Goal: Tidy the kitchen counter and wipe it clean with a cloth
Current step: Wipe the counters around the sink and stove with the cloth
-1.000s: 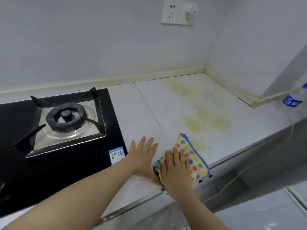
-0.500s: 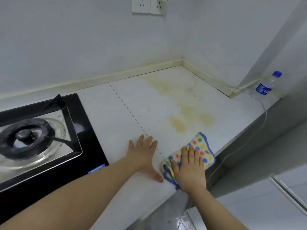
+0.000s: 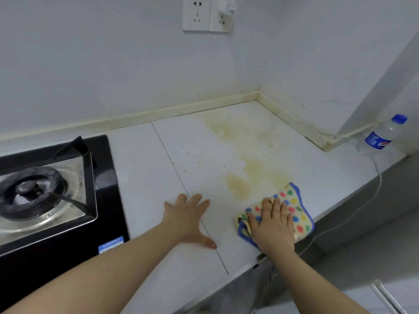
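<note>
A pale cloth with coloured dots and a blue border (image 3: 294, 207) lies near the front edge of the white counter (image 3: 145, 168). My right hand (image 3: 272, 225) presses flat on the cloth with its fingers straight. My left hand (image 3: 188, 218) rests flat on the bare counter to the left of the cloth, fingers spread. Yellowish stains (image 3: 251, 171) run from the back corner down to the cloth's far edge.
A black gas hob with a burner (image 3: 34, 196) fills the left side. A clear bottle with a blue cap (image 3: 383, 134) stands at the far right end. A thin white cable (image 3: 353, 214) hangs from a wall socket (image 3: 207, 13) over the counter's edge.
My right hand has slid the cloth to the right along the counter's front edge, away from my left hand, which stays flat in place. The view has shifted slightly.
</note>
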{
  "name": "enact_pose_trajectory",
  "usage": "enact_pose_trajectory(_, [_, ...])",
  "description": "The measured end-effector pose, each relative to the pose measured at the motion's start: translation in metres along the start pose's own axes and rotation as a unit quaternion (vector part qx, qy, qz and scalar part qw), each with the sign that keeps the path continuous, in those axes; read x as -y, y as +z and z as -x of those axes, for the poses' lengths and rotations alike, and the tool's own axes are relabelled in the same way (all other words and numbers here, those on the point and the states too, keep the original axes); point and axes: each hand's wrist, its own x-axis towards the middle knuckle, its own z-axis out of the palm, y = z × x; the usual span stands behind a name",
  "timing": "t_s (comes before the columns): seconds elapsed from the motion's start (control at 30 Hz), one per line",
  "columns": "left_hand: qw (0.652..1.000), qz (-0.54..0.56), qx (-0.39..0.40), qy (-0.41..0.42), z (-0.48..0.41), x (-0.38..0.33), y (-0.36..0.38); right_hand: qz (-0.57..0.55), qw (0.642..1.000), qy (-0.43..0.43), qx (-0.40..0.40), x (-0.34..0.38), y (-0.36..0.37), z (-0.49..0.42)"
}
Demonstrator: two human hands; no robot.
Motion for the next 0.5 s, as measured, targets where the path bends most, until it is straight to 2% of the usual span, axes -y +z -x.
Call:
enact_pose_trajectory(0.1, [0.999,0.021,0.033,-0.027,-0.006,-0.005,-0.006,0.02,1.0,-0.013,-0.006,-0.001,0.002,0.0])
enact_pose_trajectory(0.2, [0.996,0.041,0.061,-0.044,-0.011,-0.007,-0.009,0.038,0.996,-0.08,0.011,-0.007,0.004,0.007])
enact_pose_trajectory(0.27, [0.995,0.053,0.069,-0.056,-0.012,-0.01,-0.014,0.047,0.994,-0.095,-0.002,-0.02,0.0,-0.006])
enact_pose_trajectory(0.43, [0.99,0.085,0.067,-0.088,-0.017,-0.022,-0.021,-0.006,1.0,-0.016,-0.019,-0.039,-0.011,-0.04])
enact_pose_trajectory(0.5, [0.989,0.095,0.065,-0.088,-0.018,-0.022,-0.023,-0.021,0.999,-0.012,-0.036,-0.027,0.0,-0.03])
